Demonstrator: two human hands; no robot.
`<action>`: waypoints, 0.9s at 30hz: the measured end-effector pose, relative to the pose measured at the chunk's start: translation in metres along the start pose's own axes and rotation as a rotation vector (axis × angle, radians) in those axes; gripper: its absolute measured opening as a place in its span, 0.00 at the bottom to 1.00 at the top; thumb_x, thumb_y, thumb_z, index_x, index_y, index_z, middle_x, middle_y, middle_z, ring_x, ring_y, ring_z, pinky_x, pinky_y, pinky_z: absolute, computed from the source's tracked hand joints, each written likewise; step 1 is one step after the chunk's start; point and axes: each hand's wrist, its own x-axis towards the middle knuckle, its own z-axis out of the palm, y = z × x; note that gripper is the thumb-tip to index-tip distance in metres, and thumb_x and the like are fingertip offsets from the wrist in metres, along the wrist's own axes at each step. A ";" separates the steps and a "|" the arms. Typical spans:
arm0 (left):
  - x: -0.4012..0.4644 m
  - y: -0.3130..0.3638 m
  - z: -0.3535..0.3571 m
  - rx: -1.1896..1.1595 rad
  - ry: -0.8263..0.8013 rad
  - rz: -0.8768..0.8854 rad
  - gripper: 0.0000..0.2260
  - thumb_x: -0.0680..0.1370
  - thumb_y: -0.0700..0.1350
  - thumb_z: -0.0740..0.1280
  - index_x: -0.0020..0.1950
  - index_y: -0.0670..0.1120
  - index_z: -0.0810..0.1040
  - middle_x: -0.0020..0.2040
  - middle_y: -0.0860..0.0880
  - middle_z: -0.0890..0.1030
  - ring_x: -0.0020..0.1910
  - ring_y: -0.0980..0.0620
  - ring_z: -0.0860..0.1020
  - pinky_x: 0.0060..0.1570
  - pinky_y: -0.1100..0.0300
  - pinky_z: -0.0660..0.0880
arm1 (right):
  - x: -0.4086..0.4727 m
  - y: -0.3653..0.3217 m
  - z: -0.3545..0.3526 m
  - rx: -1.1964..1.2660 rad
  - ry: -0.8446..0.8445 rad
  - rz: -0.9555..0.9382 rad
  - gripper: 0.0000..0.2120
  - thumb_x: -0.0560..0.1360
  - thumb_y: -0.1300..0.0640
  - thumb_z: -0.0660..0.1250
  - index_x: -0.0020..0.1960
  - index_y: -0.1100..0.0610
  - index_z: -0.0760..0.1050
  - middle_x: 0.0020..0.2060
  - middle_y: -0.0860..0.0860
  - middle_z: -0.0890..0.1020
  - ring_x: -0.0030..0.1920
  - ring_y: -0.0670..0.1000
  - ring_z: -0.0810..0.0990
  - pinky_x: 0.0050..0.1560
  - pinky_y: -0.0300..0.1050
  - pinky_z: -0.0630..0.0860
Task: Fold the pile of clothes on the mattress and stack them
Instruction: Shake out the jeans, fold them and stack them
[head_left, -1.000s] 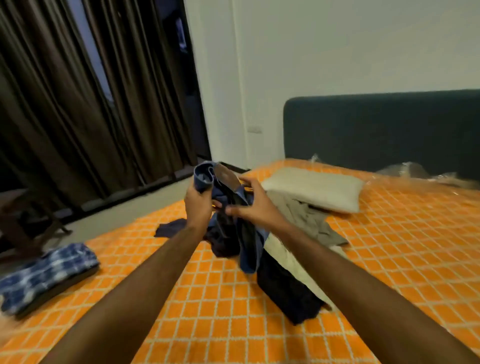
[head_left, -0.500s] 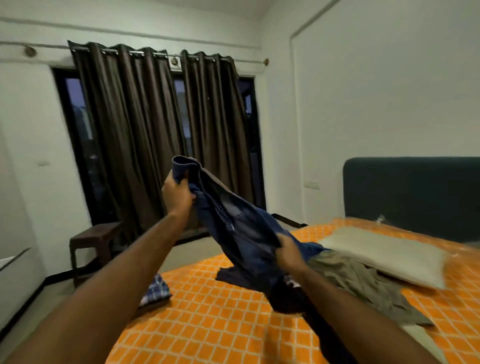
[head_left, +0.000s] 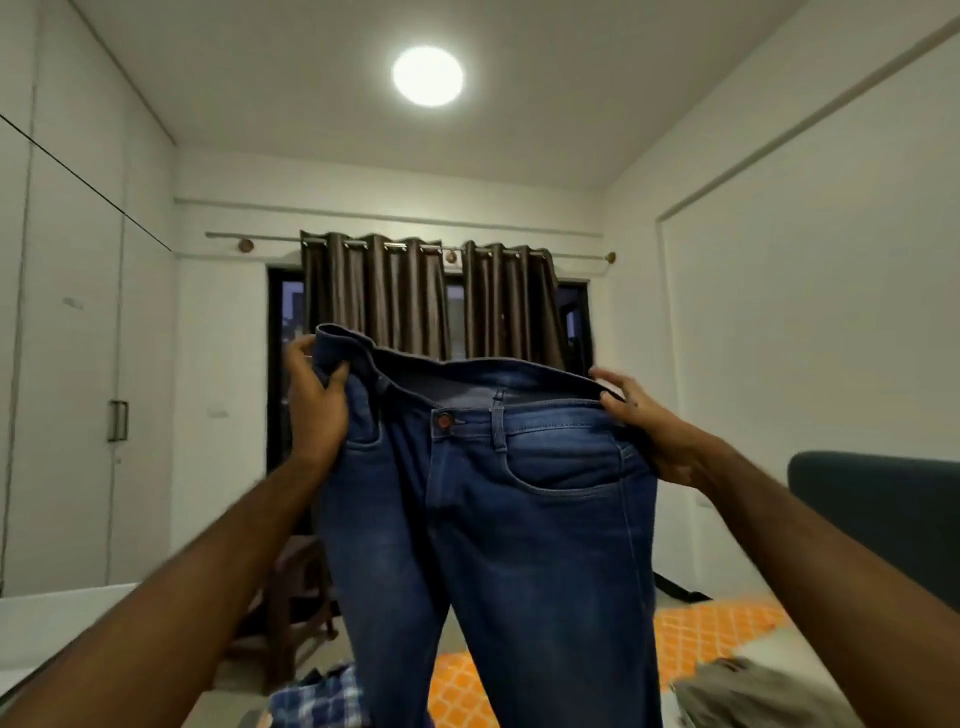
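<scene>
Blue jeans (head_left: 519, 519) hang between the left hand (head_left: 317, 400) and right hand (head_left: 649, 426), each gripping the waistband.

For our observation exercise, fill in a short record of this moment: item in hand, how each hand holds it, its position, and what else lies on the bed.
item in hand: blue jeans, front facing the camera, button fastened
left hand: grips the waistband at its left end, thumb over the fabric
right hand: holds the waistband's right end, fingers partly spread
position: raised in the air, waistband stretched wide, legs hanging down
on the bed: checked blue garment and olive garment on the orange patterned sheet
fold state: not yet folded
</scene>
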 end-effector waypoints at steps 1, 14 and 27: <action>0.009 0.005 -0.017 0.043 -0.013 0.111 0.21 0.81 0.36 0.64 0.67 0.56 0.65 0.63 0.46 0.76 0.60 0.48 0.77 0.58 0.57 0.74 | 0.004 -0.009 0.004 -0.023 -0.027 -0.084 0.43 0.67 0.48 0.81 0.76 0.41 0.64 0.70 0.56 0.72 0.64 0.60 0.79 0.60 0.58 0.79; 0.046 -0.007 -0.126 0.975 -0.521 0.613 0.28 0.73 0.37 0.73 0.69 0.52 0.69 0.64 0.46 0.65 0.32 0.49 0.73 0.30 0.60 0.70 | 0.029 -0.005 0.061 -1.454 -0.126 -0.706 0.16 0.82 0.49 0.61 0.70 0.43 0.68 0.61 0.48 0.67 0.55 0.47 0.75 0.52 0.37 0.76; 0.043 -0.034 -0.147 0.666 -0.642 0.323 0.04 0.78 0.52 0.60 0.52 0.58 0.69 0.52 0.60 0.72 0.50 0.60 0.75 0.52 0.54 0.75 | 0.028 0.028 0.077 -0.597 0.061 -0.515 0.09 0.82 0.60 0.64 0.60 0.48 0.70 0.48 0.44 0.80 0.52 0.46 0.82 0.50 0.40 0.79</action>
